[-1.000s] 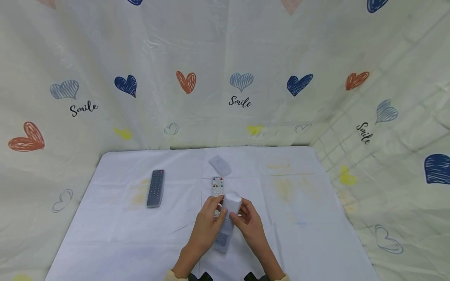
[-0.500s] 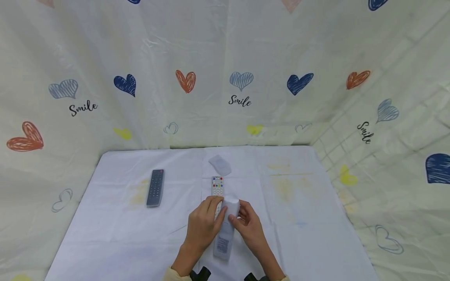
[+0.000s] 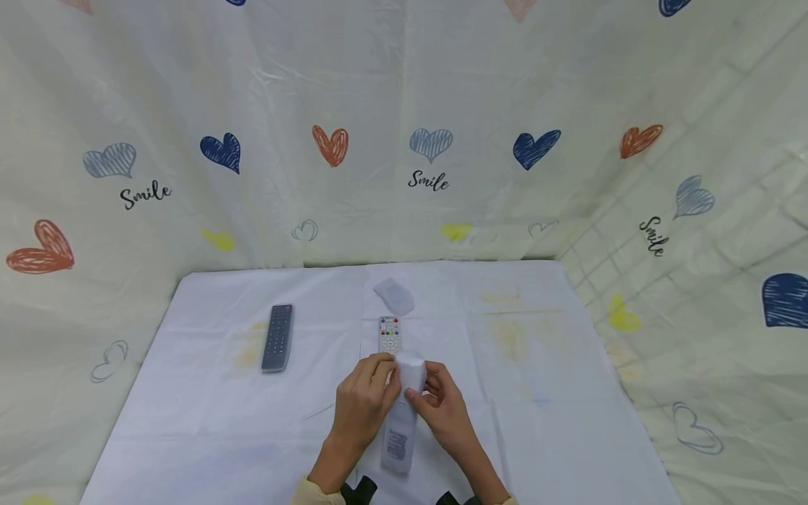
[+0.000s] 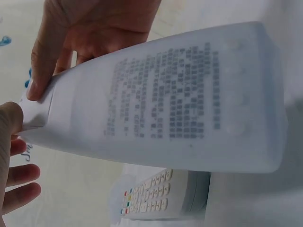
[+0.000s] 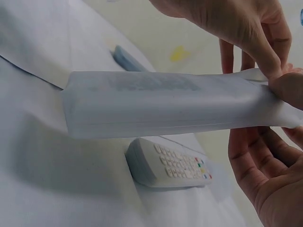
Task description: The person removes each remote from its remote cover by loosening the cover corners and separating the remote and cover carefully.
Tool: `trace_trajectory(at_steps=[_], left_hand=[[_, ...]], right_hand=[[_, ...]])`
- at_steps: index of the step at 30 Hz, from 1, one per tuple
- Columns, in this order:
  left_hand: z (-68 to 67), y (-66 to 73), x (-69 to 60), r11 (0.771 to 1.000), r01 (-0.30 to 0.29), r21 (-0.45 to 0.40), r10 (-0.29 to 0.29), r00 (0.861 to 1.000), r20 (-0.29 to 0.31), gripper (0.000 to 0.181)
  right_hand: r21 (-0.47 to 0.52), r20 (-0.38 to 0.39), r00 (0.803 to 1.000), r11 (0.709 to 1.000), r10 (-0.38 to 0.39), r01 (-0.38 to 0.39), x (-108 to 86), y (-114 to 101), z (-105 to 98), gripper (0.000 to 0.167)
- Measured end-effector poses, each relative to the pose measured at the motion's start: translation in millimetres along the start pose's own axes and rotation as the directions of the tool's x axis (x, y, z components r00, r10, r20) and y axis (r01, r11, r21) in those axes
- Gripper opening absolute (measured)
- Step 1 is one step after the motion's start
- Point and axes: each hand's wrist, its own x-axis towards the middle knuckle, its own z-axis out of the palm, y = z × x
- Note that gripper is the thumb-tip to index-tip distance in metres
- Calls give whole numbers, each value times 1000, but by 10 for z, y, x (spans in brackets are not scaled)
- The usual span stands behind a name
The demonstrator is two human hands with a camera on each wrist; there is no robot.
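Sleeved white device (image 3: 401, 421), one: long, in a frosted covering, dark printed block (image 3: 397, 445) toward its wide near end; held raised over the white-covered surface (image 3: 536, 449), in front of the person. Left hand (image 3: 362, 400): grip clamped on the device's far, narrower end, thumb and fingers pinching at the left. Right hand (image 3: 447, 414): grip clamped on the same end, thumb on the printed side, fingers at the right. White remote (image 3: 389, 338), one: lying beyond, keys up, some coloured; partly hidden by the left hand and device. Dark grey remote (image 3: 278, 339), one: keys up, well apart to the left. Translucent pale piece (image 3: 394, 296), one: flat, near the white remote's far end. Backdrop (image 3: 366, 77): pale sheeting, printed hearts and "Smile".
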Motion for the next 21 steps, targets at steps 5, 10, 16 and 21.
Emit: trace_trajectory(at_steps=[5, 10, 16, 21], left_hand=[[19, -41, -10, 1000, 1, -5, -1, 1000, -26, 4], [25, -75, -17, 1000, 11, 0, -11, 1000, -20, 5], [30, -108, -22, 999, 38, -17, -38, 999, -10, 11], [5, -117, -4, 994, 80, -74, -81, 997, -6, 9]], right_hand=[[-14, 23, 1000, 1000, 7, -7, 3, -23, 30, 48], [-20, 45, 999, 1000, 13, -13, 1, -27, 32, 48], [-35, 56, 998, 999, 9, -7, -4, -18, 21, 47], [-59, 83, 997, 998, 1, 4, -11, -34, 2, 47]])
